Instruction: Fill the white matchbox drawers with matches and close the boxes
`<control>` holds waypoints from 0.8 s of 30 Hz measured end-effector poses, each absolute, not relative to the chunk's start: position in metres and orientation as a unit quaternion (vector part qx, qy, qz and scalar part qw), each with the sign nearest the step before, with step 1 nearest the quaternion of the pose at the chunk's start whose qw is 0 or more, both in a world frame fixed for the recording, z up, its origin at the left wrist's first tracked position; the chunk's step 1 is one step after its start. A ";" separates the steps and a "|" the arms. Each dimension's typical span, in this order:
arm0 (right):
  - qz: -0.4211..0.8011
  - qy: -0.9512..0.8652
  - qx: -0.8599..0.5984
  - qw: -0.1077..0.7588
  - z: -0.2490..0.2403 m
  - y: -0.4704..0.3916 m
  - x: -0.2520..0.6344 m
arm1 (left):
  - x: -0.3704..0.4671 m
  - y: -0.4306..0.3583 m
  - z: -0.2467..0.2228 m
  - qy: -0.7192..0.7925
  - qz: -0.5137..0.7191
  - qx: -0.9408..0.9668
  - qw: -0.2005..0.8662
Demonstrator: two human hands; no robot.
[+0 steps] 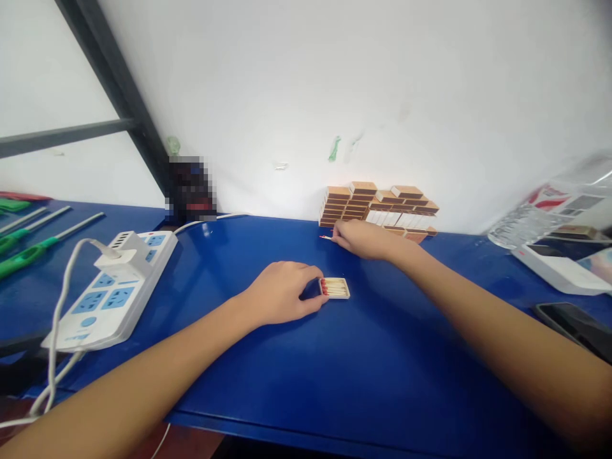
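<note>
A small open matchbox tray [338,289] holds several red-tipped matches and lies on the blue table [306,370]. My left hand [285,292] has its thumb and fingers at the tray's left end, gripping it. Farther back, my right hand [356,237] is closed in a pinch on matches [326,238], whose red tips point left. Stacked matchboxes [347,204] stand just behind my right hand, against the wall. Part of the stack is hidden by that hand and forearm.
On the left, a white power strip [138,287] carries a plugged-in adapter and cables. Green-handled tools [36,254] lie beyond it. To the right are a clear plastic bottle [549,207], a white device [557,271] and a dark phone [574,325].
</note>
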State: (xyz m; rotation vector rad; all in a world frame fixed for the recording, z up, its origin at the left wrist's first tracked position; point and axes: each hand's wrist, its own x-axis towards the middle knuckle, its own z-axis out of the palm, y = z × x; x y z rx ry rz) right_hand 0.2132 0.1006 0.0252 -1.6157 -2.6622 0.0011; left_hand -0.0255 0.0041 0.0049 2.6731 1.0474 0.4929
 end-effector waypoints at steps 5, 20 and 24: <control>0.101 -0.867 -0.485 0.050 0.034 0.039 0.236 | -0.024 0.004 0.005 0.369 0.167 0.908 0.109; 0.046 -0.868 -0.495 -0.010 0.023 -0.017 0.217 | -0.022 0.001 0.008 0.355 0.142 0.918 0.106; 0.062 -0.867 -0.495 -0.006 0.024 -0.018 0.218 | -0.022 -0.001 0.007 0.356 0.144 0.917 0.108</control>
